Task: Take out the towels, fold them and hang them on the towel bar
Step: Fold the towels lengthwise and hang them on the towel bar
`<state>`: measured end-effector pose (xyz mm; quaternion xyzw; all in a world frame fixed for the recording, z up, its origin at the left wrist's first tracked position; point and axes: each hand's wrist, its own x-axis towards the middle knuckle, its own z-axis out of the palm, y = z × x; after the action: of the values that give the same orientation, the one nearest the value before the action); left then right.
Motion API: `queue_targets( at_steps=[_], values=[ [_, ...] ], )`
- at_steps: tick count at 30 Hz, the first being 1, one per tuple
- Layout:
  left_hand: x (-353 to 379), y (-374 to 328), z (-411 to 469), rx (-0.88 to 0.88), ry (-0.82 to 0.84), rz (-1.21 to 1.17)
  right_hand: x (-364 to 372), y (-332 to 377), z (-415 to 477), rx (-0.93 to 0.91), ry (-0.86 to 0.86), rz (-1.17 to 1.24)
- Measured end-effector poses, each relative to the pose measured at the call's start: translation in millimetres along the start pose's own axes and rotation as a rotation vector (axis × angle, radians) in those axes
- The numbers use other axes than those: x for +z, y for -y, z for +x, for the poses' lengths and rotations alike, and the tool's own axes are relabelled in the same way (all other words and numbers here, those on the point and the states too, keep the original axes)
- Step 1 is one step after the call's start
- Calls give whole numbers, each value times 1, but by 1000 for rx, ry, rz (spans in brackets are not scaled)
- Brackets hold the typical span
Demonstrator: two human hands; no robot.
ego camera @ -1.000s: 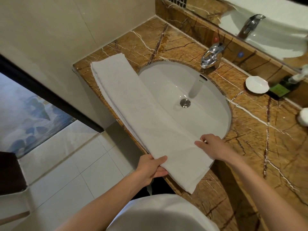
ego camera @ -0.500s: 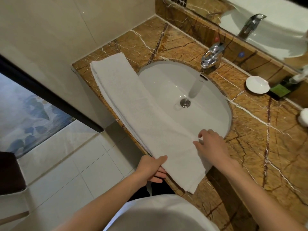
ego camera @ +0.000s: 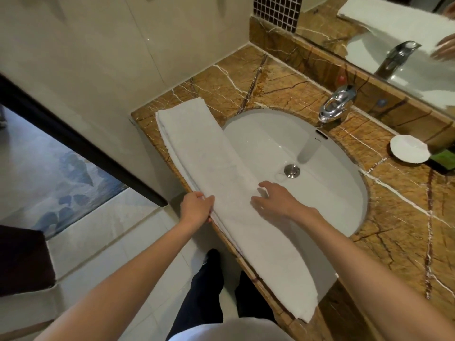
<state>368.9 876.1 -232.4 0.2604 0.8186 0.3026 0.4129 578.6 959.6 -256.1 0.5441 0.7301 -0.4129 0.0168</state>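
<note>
A white towel (ego camera: 216, 166), folded into a long narrow strip, lies along the front edge of the brown marble counter (ego camera: 406, 232) and partly over the left side of the sink (ego camera: 320, 193). My left hand (ego camera: 195, 207) pinches the towel's near long edge about midway along the strip. My right hand (ego camera: 275, 199) lies flat on the towel's far edge with fingers spread, over the basin rim. No towel bar is in view.
A chrome faucet (ego camera: 336, 104) stands behind the basin, and a drain plug (ego camera: 292, 170) sits in it. A white soap dish (ego camera: 408, 148) is at the right of the counter. A mirror (ego camera: 394, 33) runs along the back. Tiled floor and a dark mat (ego camera: 22, 259) lie at left.
Both hands have moved from the towel's near end up to its middle. The camera view has shifted back, showing my legs and more of the mirror.
</note>
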Motion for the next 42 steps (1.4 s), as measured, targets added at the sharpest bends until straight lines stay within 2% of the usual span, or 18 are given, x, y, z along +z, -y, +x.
queue_targets(
  at_steps=[3,9,15,20,26,30,34,42],
  values=[
    [-7,-9,21,45,-40,49,3,13,23,82,-2,106],
    [-19,-25,69,-49,-64,-59,14,36,62,169,-17,224],
    [-37,-46,127,-100,-81,-71,9,66,109,215,-69,237],
    [-56,-48,164,-197,-31,-37,13,88,135,295,-105,242],
    [-70,-59,196,-76,-70,240,8,95,156,374,-90,389],
    [-82,-72,212,0,-4,262,11,100,166,398,-178,293],
    [-91,-78,219,51,-30,399,7,112,176,413,-222,215],
    [-105,-89,246,29,-78,320,1,147,201,390,-305,140]
  ],
)
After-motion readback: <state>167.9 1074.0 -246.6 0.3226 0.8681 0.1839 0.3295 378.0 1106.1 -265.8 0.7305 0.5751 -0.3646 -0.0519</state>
